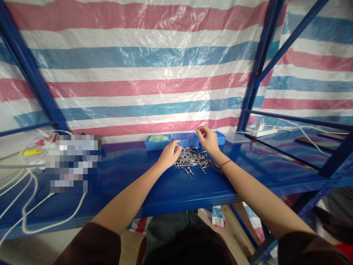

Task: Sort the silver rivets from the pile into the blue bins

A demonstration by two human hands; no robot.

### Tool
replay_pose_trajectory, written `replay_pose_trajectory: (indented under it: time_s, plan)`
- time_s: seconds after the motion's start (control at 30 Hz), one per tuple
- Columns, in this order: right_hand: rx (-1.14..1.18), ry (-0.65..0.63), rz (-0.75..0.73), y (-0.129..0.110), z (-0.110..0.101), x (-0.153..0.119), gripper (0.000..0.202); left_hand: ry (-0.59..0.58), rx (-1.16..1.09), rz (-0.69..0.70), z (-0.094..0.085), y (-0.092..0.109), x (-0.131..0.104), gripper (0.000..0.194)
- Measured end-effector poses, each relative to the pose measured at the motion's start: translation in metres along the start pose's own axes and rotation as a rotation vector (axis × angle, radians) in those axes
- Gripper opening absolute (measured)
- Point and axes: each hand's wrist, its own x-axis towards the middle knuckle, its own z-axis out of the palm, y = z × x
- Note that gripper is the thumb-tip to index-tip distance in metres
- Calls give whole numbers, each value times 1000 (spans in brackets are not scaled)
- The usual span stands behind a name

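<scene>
A loose pile of metal blind rivets (193, 158) lies on the blue shelf, a few of them apart at its near edge. My left hand (169, 154) is at the pile's left side, its thumb and forefinger apart and nothing visible between them. Above the blue bins, my right hand (209, 140) is closed in a pinch on a thin rivet, whose end just shows at the fingertips. Behind the pile stand a left blue bin (154, 146) with a green-tinted plastic bag (159, 138) in it, a middle blue bin (186, 138), and a right bin (220, 138) partly hidden by my right hand.
A clear plastic lid (237, 137) lies right of the bins. Farther right is a white power strip (260, 130) with cables. White cables (55, 228) and a pixelated patch (73, 163) take up the left. Blue frame posts (252, 84) and a striped sheet (151, 84) enclose the shelf (124, 162).
</scene>
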Motion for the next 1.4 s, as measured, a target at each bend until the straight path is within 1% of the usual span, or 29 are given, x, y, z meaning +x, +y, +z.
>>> replay_pose_trajectory:
  time_s: [0.03, 0.07, 0.1, 0.17, 0.23, 0.3, 0.33, 0.37, 0.47, 0.5, 0.53, 0.57, 0.67, 0.8, 0.93, 1.1, 1.23, 1.33, 1.4]
  plan:
    - [-65, 54, 42, 12, -2, 4, 22, -24, 21, 0, 1, -1, -1, 32]
    - [-138, 75, 88, 23, -4, 7, 22, -43, 44, 4, 1, -1, -1, 30]
    - [-217, 60, 122, 33, -6, 9, 22, -57, 66, 8, 2, -1, -2, 28]
    - [-382, 2, 137, 45, -10, 10, 26, -69, 94, 16, 2, -1, -2, 26]
    - [-484, -27, 106, 45, -11, 8, 31, -77, 105, 21, 1, -1, -3, 25]
    - [-459, -80, 46, 34, -10, 6, 25, -82, 111, 25, 1, -1, -3, 25]
    - [-401, -154, 11, 27, -8, 5, 24, -81, 114, 29, 1, -1, -3, 24]
    - [-326, -265, -20, 19, -6, 3, 25, -82, 116, 36, 1, -1, -3, 24]
    - [-97, -672, -73, 2, 1, -6, 26, -80, 120, 60, 1, -3, -3, 23]
    - [-42, -768, -85, -1, 3, -9, 25, -82, 120, 64, 2, -4, -3, 23]
    - [-1, -832, -96, -2, 5, -12, 25, -85, 120, 66, 2, -4, -3, 23]
    - [25, -866, -108, -2, 6, -15, 25, -88, 119, 66, 2, -5, -3, 23]
    - [27, -882, -139, -1, 8, -18, 21, -97, 108, 71, 3, -7, -3, 23]
    - [-1, -869, -132, -2, 10, -20, 18, -117, 116, 68, 4, -9, -2, 22]
    - [37, -825, -128, -6, 11, -22, 16, -126, 115, 70, 4, -10, -2, 22]
    - [74, -748, -156, -10, 10, -21, 12, -136, 125, 72, 4, -10, -2, 23]
    - [156, -666, -83, -13, 11, -22, 11, -128, 107, 79, 3, -8, -1, 23]
    - [292, -648, -10, -15, 13, -23, 15, -129, 60, 87, 2, -6, -1, 20]
    - [378, -636, 33, -18, 14, -23, 17, -137, 8, 61, 2, -4, -1, 21]
